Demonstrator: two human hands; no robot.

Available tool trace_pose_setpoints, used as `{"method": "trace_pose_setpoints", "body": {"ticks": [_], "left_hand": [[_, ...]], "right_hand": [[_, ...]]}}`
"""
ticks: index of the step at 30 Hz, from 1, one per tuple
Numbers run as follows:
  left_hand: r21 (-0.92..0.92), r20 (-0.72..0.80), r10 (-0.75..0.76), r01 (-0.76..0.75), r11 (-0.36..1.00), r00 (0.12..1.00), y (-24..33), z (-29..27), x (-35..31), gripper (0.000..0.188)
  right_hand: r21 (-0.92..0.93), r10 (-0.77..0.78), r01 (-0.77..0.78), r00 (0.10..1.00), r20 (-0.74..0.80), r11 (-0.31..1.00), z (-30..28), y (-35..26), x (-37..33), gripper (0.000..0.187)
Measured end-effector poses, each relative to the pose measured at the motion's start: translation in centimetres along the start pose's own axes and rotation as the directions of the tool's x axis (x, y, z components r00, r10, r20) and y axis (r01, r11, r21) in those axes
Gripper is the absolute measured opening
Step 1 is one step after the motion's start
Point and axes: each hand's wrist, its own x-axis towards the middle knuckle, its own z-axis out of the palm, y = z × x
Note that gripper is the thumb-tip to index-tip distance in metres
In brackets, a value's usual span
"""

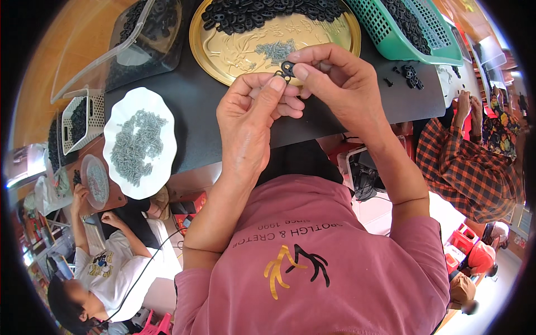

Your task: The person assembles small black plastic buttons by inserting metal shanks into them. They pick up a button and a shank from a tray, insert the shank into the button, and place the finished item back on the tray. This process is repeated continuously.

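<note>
Above the near rim of a round gold tray [196, 53], both my hands meet at a small black plastic piece with round holes [287, 68]. My left hand [248, 109] pinches its lower end between thumb and index finger, the other fingers curled behind. At the upper end, my right hand [343, 78] grips it between thumb and fingertips. Whether a small metal part is also in the fingers cannot be made out. On the tray, just beyond my hands, lies a heap of small grey screw-like pieces [275, 51]. Many black pieces [268, 14] of similar look are piled along the tray's far side.
A white scalloped plate [114, 167] of grey screw-like pieces sits at the left. Behind it stands a clear plastic bin [167, 50] of black parts. A green basket [385, 42] is at the right, near loose black pieces [412, 77]. Co-workers sit on both sides.
</note>
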Motion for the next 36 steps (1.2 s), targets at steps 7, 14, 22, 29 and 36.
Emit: {"method": "trace_pose_setpoints", "body": {"ticks": [7,14,22,29,36], "left_hand": [[0.007,-0.006,0.002,-0.002,1.000,1.000,0.2,0.2,0.0,0.011],[-0.017,-0.017,-0.009,0.009,1.000,1.000,0.3,0.2,0.0,0.010],[0.004,-0.019,0.023,-0.023,1.000,1.000,0.4,0.4,-0.1,0.011],[0.015,-0.004,0.046,-0.046,0.999,0.999,0.2,0.3,-0.1,0.011],[0.128,0.119,0.111,-0.126,0.984,0.987,0.8,-0.2,0.1,0.016]], "right_hand": [[0.012,0.014,-0.014,1.000,0.020,1.000,0.1,0.0,0.2,0.021],[-0.026,0.023,-0.021,0.998,0.067,0.999,-0.2,-0.3,0.4,0.022],[0.014,0.048,-0.049,0.997,0.060,0.999,0.0,-0.5,0.4,0.020],[0.010,0.020,-0.020,1.000,0.005,1.000,0.7,-0.2,0.0,0.018],[0.012,0.114,-0.118,0.977,0.179,0.993,-1.2,-1.5,0.8,0.023]]}}
